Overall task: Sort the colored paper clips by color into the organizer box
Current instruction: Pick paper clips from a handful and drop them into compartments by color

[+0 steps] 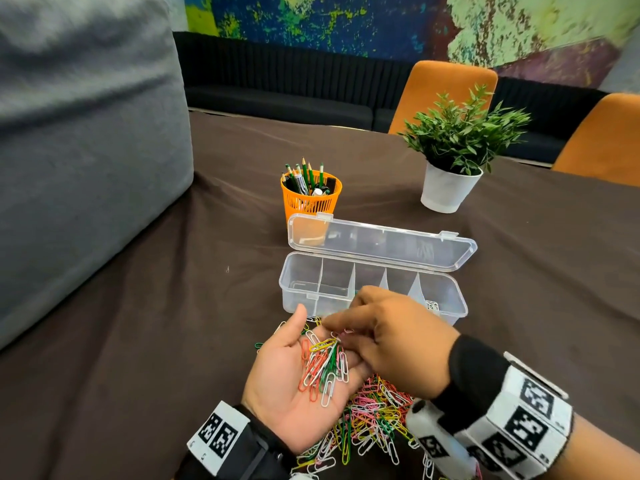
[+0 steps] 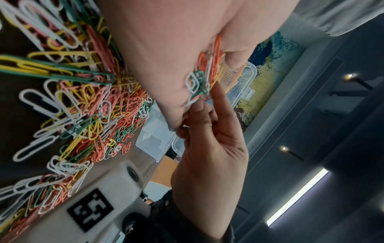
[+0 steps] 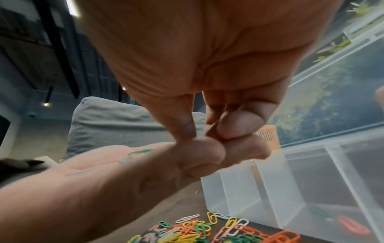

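Observation:
My left hand (image 1: pixel 287 379) lies palm up above the brown table, carrying a small heap of red, white, green and yellow paper clips (image 1: pixel 323 365). My right hand (image 1: pixel 391 341) reaches over it from the right. Its thumb and forefinger pinch a clip at the left fingertips (image 3: pixel 207 144); I cannot tell that clip's colour. Under both hands lies the big mixed pile of clips (image 1: pixel 374 417). Just behind stands the clear organizer box (image 1: pixel 301 299) with its lid (image 1: pixel 381 244) open. White clips (image 1: pixel 432 304) lie in its rightmost compartment. In the right wrist view, a red clip (image 3: pixel 351 225) lies in another compartment.
An orange pen cup (image 1: pixel 310 195) stands behind the box and a potted plant (image 1: pixel 450 181) stands further right. A grey cushion (image 1: pixel 86 150) fills the left side. Orange chairs (image 1: pixel 446 95) stand at the table's far edge. One stray clip (image 1: pixel 227 270) lies left of the box.

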